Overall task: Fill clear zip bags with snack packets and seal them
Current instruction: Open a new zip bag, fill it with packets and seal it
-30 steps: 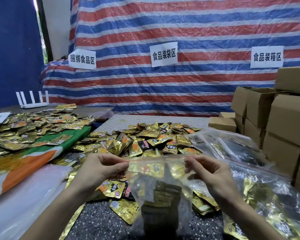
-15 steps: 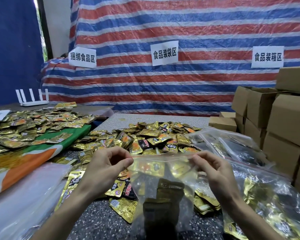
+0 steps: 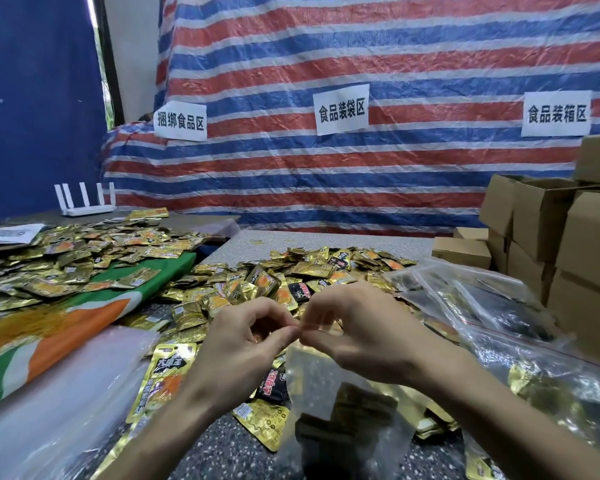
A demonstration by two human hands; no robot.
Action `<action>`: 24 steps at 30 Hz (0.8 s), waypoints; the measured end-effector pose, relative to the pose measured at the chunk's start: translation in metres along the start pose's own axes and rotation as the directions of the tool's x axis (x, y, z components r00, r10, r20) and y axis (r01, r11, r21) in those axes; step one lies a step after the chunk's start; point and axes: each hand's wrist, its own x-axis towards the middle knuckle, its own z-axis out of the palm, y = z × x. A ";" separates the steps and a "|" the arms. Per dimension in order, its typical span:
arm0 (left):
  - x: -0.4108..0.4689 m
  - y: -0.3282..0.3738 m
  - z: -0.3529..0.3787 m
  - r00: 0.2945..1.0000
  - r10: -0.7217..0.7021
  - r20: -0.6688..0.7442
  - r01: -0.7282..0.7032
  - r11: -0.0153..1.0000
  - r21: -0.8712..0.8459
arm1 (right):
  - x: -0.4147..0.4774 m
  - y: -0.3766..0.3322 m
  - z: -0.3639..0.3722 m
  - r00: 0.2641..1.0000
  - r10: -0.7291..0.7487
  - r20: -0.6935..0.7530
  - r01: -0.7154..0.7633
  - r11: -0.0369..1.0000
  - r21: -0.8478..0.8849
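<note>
Zip bag (image 3: 307, 379) holding snack packets (image 3: 359, 415), pinched by left hand (image 3: 243, 348), right hand (image 3: 361, 332)

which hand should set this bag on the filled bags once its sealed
Right, probably. Both the left hand and right hand pinch the clear plastic zip bag at its top, but the heap of filled clear bags lies on the right hand's side; the left would have to cross over.
</note>
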 end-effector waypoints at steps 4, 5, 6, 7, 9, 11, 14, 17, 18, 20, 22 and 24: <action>-0.002 0.003 0.000 1.000 0.022 0.010 -0.022 1.000 -0.015 | -0.002 0.001 0.001 1.000 0.011 -0.002 -0.011 0.998 0.059; -0.003 0.003 0.000 1.000 0.027 0.010 -0.027 0.999 -0.018 | -0.002 0.001 0.001 1.000 0.022 -0.001 -0.022 0.997 0.069; -0.003 0.003 0.001 1.000 0.030 0.008 -0.030 0.999 -0.019 | -0.002 0.001 0.001 0.999 0.034 -0.002 -0.034 0.997 0.072; -0.004 0.002 0.002 0.999 0.036 0.009 -0.036 0.999 -0.019 | -0.002 0.002 0.001 0.999 0.045 -0.005 -0.045 0.997 0.070; -0.003 0.002 0.003 0.997 0.074 0.030 -0.074 0.997 -0.010 | -0.003 0.002 0.001 0.998 0.056 -0.013 -0.055 0.997 0.050; -0.003 0.001 0.001 0.985 0.151 0.088 -0.154 0.988 0.029 | -0.004 0.002 -0.001 0.998 0.052 -0.022 -0.051 0.998 0.034; -0.002 0.001 -0.002 0.945 0.255 0.206 -0.283 0.951 0.122 | -0.006 0.002 -0.005 0.998 0.063 -0.014 -0.063 0.998 0.014; -0.001 0.001 -0.001 0.947 0.273 0.171 -0.298 0.943 0.148 | -0.009 0.000 -0.007 0.996 0.083 0.021 -0.083 0.997 -0.001; 0.000 0.001 0.000 0.955 0.263 0.138 -0.282 0.950 0.138 | -0.011 -0.001 -0.008 0.996 0.091 0.021 -0.091 0.996 -0.012; 0.000 0.002 0.003 0.969 0.226 0.096 -0.234 0.968 0.088 | -0.014 -0.002 -0.008 0.993 0.117 0.007 -0.116 0.993 -0.033; 0.002 0.002 0.007 0.980 0.183 0.073 -0.185 0.983 0.023 | -0.018 -0.002 -0.009 0.989 0.151 -0.008 -0.151 0.988 -0.033; 0.005 0.002 0.009 0.986 0.153 0.070 -0.153 0.988 -0.014 | -0.021 -0.001 -0.012 0.984 0.180 -0.017 -0.180 0.983 -0.035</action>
